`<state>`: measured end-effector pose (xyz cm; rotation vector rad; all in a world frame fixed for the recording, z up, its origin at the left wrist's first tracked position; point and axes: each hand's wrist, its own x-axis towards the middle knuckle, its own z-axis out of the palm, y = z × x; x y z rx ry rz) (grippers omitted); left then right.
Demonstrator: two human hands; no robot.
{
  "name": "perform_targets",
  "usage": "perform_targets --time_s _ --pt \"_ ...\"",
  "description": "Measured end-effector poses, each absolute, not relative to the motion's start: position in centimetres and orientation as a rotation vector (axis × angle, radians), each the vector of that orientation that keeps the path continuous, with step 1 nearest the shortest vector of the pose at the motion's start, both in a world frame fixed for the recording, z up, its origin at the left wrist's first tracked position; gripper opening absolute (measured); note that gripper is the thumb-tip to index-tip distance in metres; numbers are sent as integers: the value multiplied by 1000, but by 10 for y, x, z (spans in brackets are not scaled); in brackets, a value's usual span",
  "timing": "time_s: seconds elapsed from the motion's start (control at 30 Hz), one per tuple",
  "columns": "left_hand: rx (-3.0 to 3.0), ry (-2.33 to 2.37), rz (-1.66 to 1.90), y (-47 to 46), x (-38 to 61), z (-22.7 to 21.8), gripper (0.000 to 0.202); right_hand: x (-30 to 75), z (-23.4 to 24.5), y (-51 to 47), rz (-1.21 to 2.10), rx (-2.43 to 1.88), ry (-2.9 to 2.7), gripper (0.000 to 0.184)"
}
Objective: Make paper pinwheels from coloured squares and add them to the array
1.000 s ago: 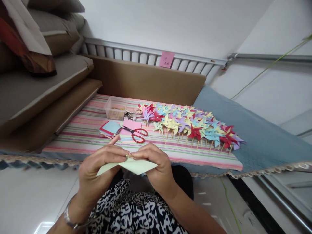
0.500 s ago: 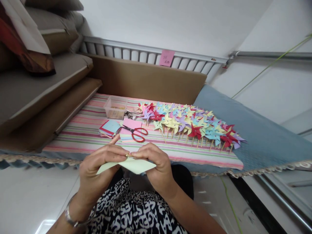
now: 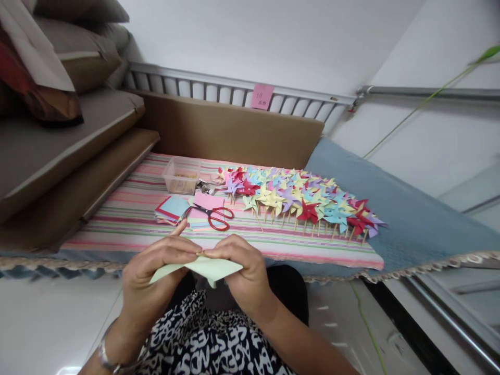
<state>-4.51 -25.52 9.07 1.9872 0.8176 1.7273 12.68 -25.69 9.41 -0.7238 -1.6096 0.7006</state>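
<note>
Both hands pinch a pale green piece of paper [image 3: 211,268] above my lap, just off the table's front edge. My left hand [image 3: 156,263] grips its left side, the index finger raised a little. My right hand [image 3: 244,268] is closed on the right part, its fingertips meeting the left ones at the paper's upper edge. Something small and yellowish shows between the fingertips, too hidden to name. Beyond the hands lie red-handled scissors [image 3: 216,214] across pink paper squares [image 3: 209,200]. A stack of coloured squares [image 3: 172,208] lies to their left.
Many paper pinwheels on sticks [image 3: 297,198] cover the right of the striped cloth [image 3: 128,208]. A clear plastic box [image 3: 180,177] holding thin sticks stands behind the squares. Brown cushions [image 3: 78,161] are piled at left; a brown board [image 3: 234,130] leans at the back.
My hands stay closed on the green paper. A lower flap of it now points down beneath the middle. The whole view has shifted slightly.
</note>
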Motion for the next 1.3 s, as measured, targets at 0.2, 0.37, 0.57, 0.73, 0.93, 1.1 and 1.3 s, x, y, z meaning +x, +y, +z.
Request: perform_targets --time_s 0.2,0.37,0.57,0.73,0.93,1.1,1.3 --pt "1970 810 1702 -251 -48 90 23 127 98 -253 656 -705 -1627 15" --pt "2031 839 1644 -249 -50 88 17 128 101 -253 655 -763 -1629 14" --pt "2034 941 1642 -246 -55 82 14 138 92 -253 707 -874 -1677 13" --pt "1789 1097 1533 -240 -55 72 5 156 67 -255 749 -1094 -1674 16" --pt "1277 1112 1374 -231 -34 67 20 169 39 -256 736 -1265 -1682 11" --pt "1042 1093 1272 -223 -20 66 34 169 33 -257 799 -1257 -1659 13" --pt "933 1065 1217 -205 -11 57 37 173 21 -251 1004 -1272 -1586 14"
